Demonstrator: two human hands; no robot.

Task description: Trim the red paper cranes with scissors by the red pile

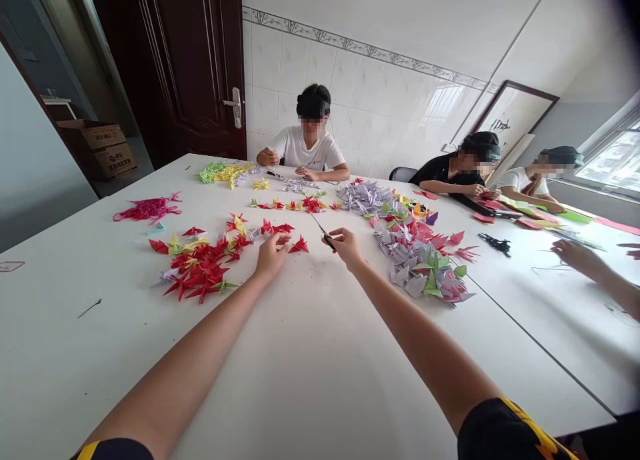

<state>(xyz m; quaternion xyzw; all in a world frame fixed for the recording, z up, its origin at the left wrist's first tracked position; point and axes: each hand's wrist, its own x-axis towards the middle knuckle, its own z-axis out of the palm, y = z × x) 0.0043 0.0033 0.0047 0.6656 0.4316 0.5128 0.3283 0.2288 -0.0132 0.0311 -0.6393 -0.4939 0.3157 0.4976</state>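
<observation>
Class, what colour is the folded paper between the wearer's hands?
The folded paper is red; head view.

There is room to slide toward the near edge of the tabletop (300, 373). Red paper cranes (203, 270) block the left edge side; a big crane heap (413, 247) blocks the right.

Matt ppr cranes (203, 271), smth tbl (295, 387)

Craft workroom; people (310, 147) sit at a table (285, 367) with folded paper (203, 268)
</observation>
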